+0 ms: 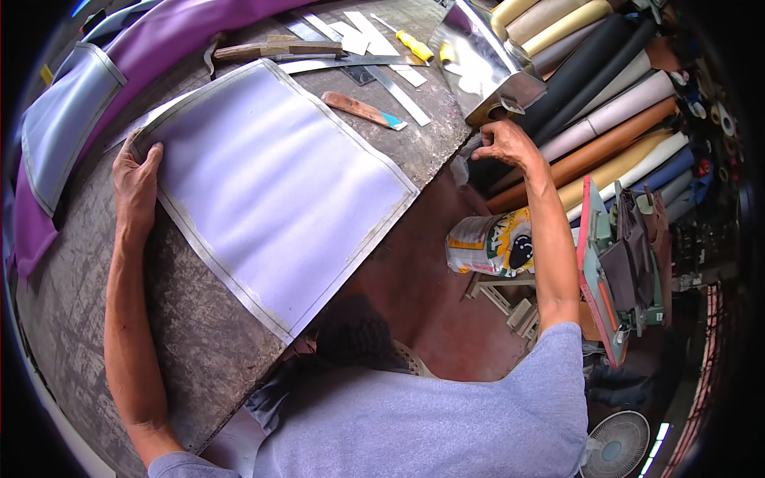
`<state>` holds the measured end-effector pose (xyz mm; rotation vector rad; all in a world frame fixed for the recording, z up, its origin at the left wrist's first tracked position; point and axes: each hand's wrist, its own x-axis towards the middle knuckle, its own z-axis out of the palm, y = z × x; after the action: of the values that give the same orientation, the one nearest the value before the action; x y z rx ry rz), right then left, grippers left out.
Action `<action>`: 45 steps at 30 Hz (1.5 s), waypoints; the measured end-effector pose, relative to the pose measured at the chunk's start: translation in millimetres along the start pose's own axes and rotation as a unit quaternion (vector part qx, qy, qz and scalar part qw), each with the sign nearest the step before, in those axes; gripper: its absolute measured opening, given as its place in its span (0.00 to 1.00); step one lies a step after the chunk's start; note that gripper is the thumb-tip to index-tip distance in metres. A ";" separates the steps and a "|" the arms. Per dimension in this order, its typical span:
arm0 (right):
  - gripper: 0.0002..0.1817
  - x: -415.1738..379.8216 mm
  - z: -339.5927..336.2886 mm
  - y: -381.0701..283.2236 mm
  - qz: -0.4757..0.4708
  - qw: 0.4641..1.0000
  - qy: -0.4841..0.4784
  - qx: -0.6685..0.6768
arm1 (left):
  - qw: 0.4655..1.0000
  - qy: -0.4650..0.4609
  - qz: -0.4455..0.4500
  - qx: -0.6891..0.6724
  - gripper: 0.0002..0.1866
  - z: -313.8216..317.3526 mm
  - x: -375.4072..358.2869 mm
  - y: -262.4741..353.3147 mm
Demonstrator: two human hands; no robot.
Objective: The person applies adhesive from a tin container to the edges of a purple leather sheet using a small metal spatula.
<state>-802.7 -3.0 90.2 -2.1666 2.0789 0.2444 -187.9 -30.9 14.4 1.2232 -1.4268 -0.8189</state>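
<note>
A lavender sheet [279,191], with a greyish band along its edges, lies on the worn table and reaches past its near edge. My left hand [137,183] grips its left corner, thumb on top and fingers at the edge. Off the table's right side, my right hand [508,145] is closed, fingers curled at the round opening of a shiny metal tin [486,60]. Whatever those fingertips hold is hidden. Beyond the sheet lie a hammer [279,50], a wooden-handled blade [362,109] and a yellow-handled screwdriver [413,45].
Metal strips [398,94] and white scraps [362,30] lie along the table's far side. Purple material [135,76] drapes over the left edge, with a pale bordered piece [68,131] on it. Rolls of material [598,119], a printed sack [490,243] and a fan [617,446] stand right.
</note>
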 end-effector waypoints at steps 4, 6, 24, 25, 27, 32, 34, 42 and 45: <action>0.24 -1.9 -3.5 4.8 -0.056 0.997 0.009 0.060 | 1.000 0.008 -0.001 0.014 0.15 0.6 -0.7 1.7; 0.23 -15.2 -9.5 -0.8 -0.025 0.994 0.025 0.103 | 1.000 0.017 -0.003 0.008 0.15 2.7 -0.1 1.6; 0.11 -76.6 19.5 -60.1 0.007 0.933 0.120 0.338 | 1.000 -0.002 -0.003 -0.018 0.16 4.4 -2.0 10.0; 0.07 -91.1 17.6 -82.7 0.011 0.885 0.098 0.454 | 1.000 -0.001 -0.006 -0.016 0.16 5.1 -3.4 13.1; 0.06 -130.1 30.7 -138.8 -0.099 0.783 0.094 0.607 | 1.000 0.000 -0.010 -0.017 0.16 5.6 -3.8 15.2; 0.11 -185.2 71.1 -246.9 -0.101 0.673 0.065 0.730 | 1.000 0.009 -0.013 -0.027 0.14 6.8 -3.0 13.9; 0.12 -183.8 83.0 -265.9 -0.086 0.668 0.096 0.733 | 0.999 0.006 -0.017 -0.027 0.14 6.2 -2.5 12.4; 0.10 -194.1 105.1 -306.1 -0.118 0.821 0.217 0.514 | 1.000 0.024 0.010 0.005 0.14 9.0 -4.0 17.5; 0.11 -202.0 107.8 -323.9 -0.166 0.848 0.238 0.444 | 1.000 0.016 0.000 0.021 0.15 8.1 -3.9 17.7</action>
<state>-489.9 230.6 20.0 -1.9705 1.4253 -1.1552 -200.4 -23.8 28.1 1.2622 -1.4245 -0.7686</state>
